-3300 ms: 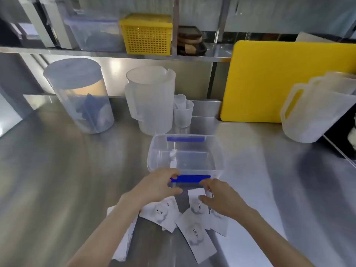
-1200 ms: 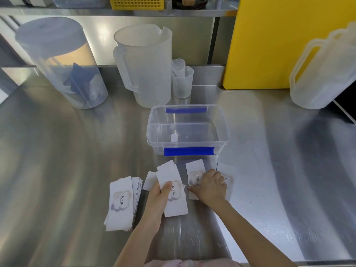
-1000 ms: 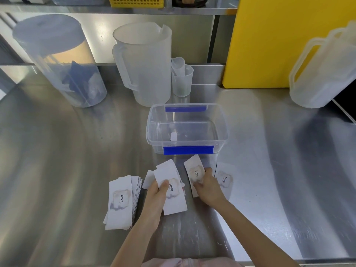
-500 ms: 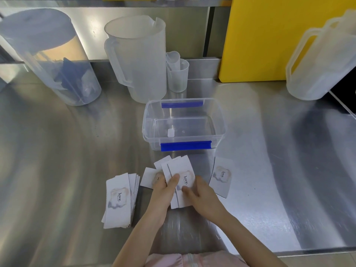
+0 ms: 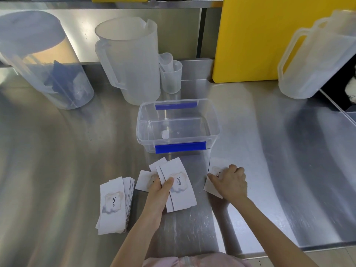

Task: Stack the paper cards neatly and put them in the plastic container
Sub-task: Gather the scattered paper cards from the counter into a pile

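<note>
A clear plastic container with blue clips stands open mid-counter, with only a small white bit inside. Just in front of it, my left hand grips a fanned bunch of white "love." cards, thumb on top. Another card lies flat under that hand's fingers. My right hand presses its fingertips on a single card lying to the right. A thicker pile of cards rests on the counter to the left, apart from both hands.
Behind the container stand a large frosted jug, two small measuring cups and a lidded clear tub at the left. A yellow cutting board leans at the back. Another jug stands at the right. The counter's front edge is near.
My right hand has left the bunch and moved right onto the lone card. The left hand still holds the gathered cards, now with the second card added on top.
</note>
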### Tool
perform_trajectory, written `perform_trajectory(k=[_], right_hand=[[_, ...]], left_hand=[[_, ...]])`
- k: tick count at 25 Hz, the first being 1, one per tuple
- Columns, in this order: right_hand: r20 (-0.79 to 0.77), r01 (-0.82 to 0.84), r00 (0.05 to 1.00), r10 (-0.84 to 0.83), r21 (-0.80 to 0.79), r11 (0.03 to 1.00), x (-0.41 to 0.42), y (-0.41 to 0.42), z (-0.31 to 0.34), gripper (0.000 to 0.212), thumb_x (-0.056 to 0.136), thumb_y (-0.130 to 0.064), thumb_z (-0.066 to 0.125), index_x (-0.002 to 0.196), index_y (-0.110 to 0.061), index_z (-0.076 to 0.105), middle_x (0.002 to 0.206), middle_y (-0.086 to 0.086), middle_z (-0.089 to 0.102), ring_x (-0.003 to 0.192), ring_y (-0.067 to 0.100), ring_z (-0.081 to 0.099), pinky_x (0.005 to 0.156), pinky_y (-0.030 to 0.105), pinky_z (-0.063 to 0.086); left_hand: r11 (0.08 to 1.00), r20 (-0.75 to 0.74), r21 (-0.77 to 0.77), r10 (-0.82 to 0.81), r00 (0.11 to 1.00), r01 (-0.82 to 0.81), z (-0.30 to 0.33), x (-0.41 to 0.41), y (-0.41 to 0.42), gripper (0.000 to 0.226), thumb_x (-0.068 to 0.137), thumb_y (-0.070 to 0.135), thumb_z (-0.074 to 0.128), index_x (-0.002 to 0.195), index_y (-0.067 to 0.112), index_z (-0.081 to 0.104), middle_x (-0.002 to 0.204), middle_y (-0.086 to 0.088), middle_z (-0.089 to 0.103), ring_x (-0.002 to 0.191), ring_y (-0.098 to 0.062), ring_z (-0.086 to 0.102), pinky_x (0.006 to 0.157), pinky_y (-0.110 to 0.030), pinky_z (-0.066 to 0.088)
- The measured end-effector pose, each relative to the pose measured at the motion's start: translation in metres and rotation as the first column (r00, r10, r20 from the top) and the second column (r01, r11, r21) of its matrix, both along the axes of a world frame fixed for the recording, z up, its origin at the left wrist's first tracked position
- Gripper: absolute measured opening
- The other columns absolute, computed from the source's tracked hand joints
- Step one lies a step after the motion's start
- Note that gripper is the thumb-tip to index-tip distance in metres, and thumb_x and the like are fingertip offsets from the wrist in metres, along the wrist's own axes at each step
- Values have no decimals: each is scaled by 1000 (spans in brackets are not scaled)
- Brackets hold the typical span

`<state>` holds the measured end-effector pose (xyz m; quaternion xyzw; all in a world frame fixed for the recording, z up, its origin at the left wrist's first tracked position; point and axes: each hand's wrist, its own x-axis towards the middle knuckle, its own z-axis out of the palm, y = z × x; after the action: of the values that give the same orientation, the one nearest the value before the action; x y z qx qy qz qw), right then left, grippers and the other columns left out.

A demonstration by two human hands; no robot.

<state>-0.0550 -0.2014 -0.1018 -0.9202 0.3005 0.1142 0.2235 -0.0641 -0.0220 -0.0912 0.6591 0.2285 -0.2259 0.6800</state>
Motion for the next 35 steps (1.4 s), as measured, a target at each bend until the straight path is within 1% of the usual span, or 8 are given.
perform_trajectory(k=[7, 11, 14, 17, 21, 25, 29, 35], right_hand=[[-66, 45, 997, -44, 15, 999, 6, -1, -8, 74, 74, -45, 69, 120, 0, 34, 126, 19, 44, 119, 35, 45, 95, 45, 43], [47, 82, 993, -107, 363, 928, -4, -5, -2, 43, 86, -17, 59, 113, 0, 31, 125, 25, 52, 110, 40, 53, 83, 42, 46], [26, 112, 987, -157, 589, 801, -11, -4, 14, 49, 88, -20, 58, 126, -4, 31, 125, 16, 51, 101, 28, 52, 77, 30, 43], [35, 58, 992, -121, 730, 681, -18, 12, 33, 41, 87, -25, 59, 120, -15, 37, 114, 3, 52, 97, 19, 51, 73, 23, 45], [115, -120, 992, 55, 707, 696, -21, 44, 39, 34, 89, -27, 55, 116, -19, 37, 110, -7, 48, 96, 12, 50, 69, 18, 44], [184, -291, 957, 226, 583, 758, -21, 64, 30, 41, 87, -35, 55, 118, -13, 41, 119, 0, 53, 105, 18, 54, 90, 34, 49], [186, -415, 907, 378, 555, 721, -18, 75, 26, 48, 86, -39, 54, 124, -13, 43, 125, 4, 55, 109, 19, 55, 93, 35, 49], [114, -298, 944, 309, 694, 656, 4, 79, 24, 36, 98, -32, 28, 118, -13, 51, 106, 6, 58, 89, 17, 56, 81, 26, 44]], left_hand=[[1000, -10, 11, 21, 1000, -21, 0, 1, 1, 28, 90, 23, 48, 118, 23, 44, 127, -5, 55, 112, -24, 56, 94, -42, 46], [1000, -9, -9, 26, 1000, -26, 3, -1, 3, 27, 90, 22, 48, 117, 23, 45, 124, -5, 56, 108, -23, 58, 89, -39, 48], [996, -23, -53, 73, 997, -74, 6, -2, 4, 26, 91, 20, 46, 116, 23, 48, 111, -1, 60, 92, -15, 60, 69, -31, 51], [992, -29, -66, 103, 994, -105, 11, -2, 2, 21, 92, 19, 45, 112, 25, 49, 103, 2, 59, 87, -13, 59, 65, -28, 49], [989, -4, -90, 116, 993, -116, 13, -4, 0, 23, 92, 17, 44, 113, 21, 52, 114, -5, 61, 103, -25, 61, 78, -37, 52], [988, 20, -137, 77, 997, -73, 11, -7, 4, 34, 90, 19, 48, 124, 18, 50, 121, -7, 63, 107, -26, 62, 83, -40, 54], [991, 56, -114, 80, 995, -73, 12, -12, 10, 36, 89, 17, 50, 125, 17, 51, 119, -11, 65, 105, -26, 63, 86, -39, 53], [960, 74, -102, 268, 961, -260, 23, -9, 41, 24, 90, 19, 49, 113, 21, 56, 108, -5, 66, 98, -28, 64, 93, -51, 49]])
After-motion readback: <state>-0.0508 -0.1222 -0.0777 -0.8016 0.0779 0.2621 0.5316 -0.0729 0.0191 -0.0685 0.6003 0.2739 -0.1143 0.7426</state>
